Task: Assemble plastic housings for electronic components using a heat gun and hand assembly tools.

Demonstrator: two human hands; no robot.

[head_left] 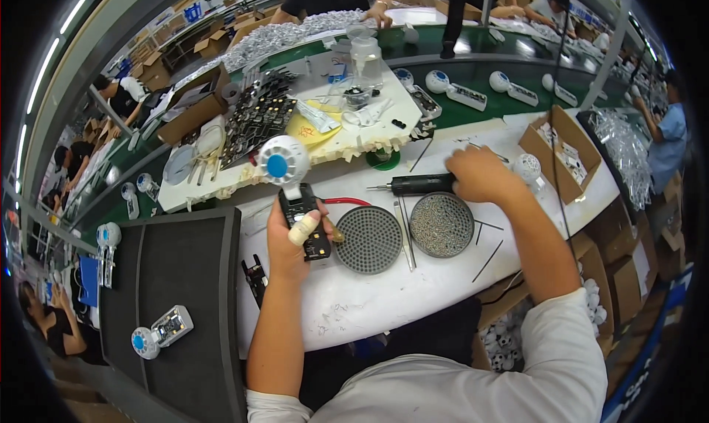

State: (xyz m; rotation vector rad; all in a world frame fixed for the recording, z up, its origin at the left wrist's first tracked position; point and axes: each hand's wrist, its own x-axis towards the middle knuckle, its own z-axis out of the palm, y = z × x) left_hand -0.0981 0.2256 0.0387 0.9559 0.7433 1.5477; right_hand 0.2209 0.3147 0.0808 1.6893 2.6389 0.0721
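My left hand (288,238) is closed round a small handheld fan (284,161). It has a round white head with a blue centre, and its handle is black with circuit parts showing. Pale finger covers sit on the hand's fingers. My right hand (480,173) is closed on the rear end of a black electric screwdriver (421,184), whose bit points left. Just below the screwdriver are a round grey plate full of holes (369,238) and a round dish of tiny screws (442,225). Between these two lie thin metal strips (405,235). A black plastic part (255,277) lies left of my left forearm.
A black tray (188,275) at the left carries another fan (161,333). Circuit boards (262,113) cover a raised white board beyond my hands. A cardboard box (561,153) stands at the right. Fans (456,91) lie on the green conveyor (509,65), with a person opposite.
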